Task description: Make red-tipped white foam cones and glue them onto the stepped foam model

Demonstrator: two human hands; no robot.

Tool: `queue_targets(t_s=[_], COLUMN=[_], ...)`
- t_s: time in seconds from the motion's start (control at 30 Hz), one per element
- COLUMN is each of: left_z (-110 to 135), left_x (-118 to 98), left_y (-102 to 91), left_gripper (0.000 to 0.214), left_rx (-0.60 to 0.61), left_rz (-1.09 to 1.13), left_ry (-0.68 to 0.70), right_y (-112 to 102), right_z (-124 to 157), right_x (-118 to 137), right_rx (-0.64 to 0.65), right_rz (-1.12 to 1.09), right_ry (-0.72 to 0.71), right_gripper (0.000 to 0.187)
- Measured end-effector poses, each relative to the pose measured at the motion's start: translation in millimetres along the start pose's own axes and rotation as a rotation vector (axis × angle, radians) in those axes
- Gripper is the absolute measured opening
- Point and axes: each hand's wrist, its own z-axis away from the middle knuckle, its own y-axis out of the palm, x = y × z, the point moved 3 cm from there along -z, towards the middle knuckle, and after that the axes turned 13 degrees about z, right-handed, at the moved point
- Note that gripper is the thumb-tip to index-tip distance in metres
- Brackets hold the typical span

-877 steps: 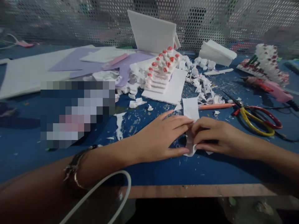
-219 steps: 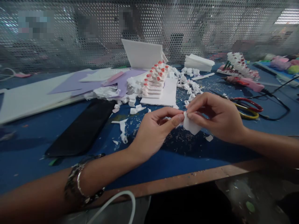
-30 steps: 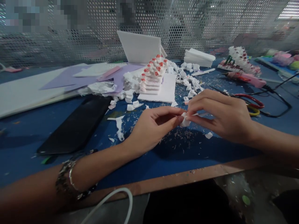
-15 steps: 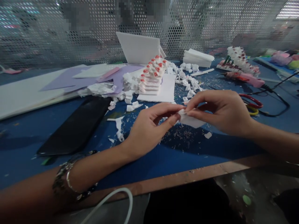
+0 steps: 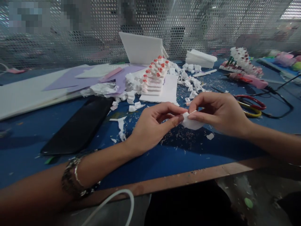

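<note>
Between my fingertips is a small piece of thin white paper (image 5: 193, 123), its lower part hanging over the blue table. My left hand (image 5: 154, 128) pinches the paper's left end between thumb and forefinger. From the other side my right hand (image 5: 218, 114) pinches its top edge, fingers curled. Beyond my hands stands a small white stepped model (image 5: 152, 84) with red-topped pieces, on a white base sheet (image 5: 170, 89). Crumpled white paper bits (image 5: 188, 82) lie around it.
A black phone (image 5: 78, 125) lies left, near white and purple sheets (image 5: 63, 80). Scissors (image 5: 252, 106) and a pink glue gun (image 5: 250, 80) with its cord are at right. A white and dark-red model (image 5: 242, 61) stands behind them. A perforated metal screen (image 5: 103, 37) closes the back.
The paper's hanging part has turned and looks more rounded between my fingers. Both hands stay in nearly the same place, and the view has shifted slightly.
</note>
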Motion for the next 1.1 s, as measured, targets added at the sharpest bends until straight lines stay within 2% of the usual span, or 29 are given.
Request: queue_targets(t_s=[0.23,0.43,0.57,0.67,0.77,0.93,1.1], left_z=[2,5,2,0,-2,-2,-1], left_x=[-5,-8,-5,-1,3,8,9], left_y=[1.8,3.5,4.4,3.7,1.8,0.8,-0.1], left_gripper=[0.012,0.016,0.014,0.01,0.009,0.009,0.009], left_rx=[0.001,0.001,0.001,-0.025,-0.054,0.0,0.016], left_rz=[-0.022,-0.067,0.042,0.158,0.267,0.427,0.461], left_ry=[0.014,-0.021,-0.085,-0.128,-0.176,-0.23,-0.255], right_y=[0,0,2,1,-3,-6,-7], right_z=[2,2,3,3,5,8,10], right_x=[4,7,6,4,6,18,21], right_rx=[-0.093,-0.111,-0.095,-0.092,-0.105,-0.036,-0.095], right_rz=[0.14,0.211,0.205,0.21,0.219,0.46,0.664], right_ry=[-0.094,-0.11,-0.115,-0.13,-0.24,-0.537,-0.588], right_gripper=[0.011,0.018,0.022,0.018,0.016,0.014,0.016])
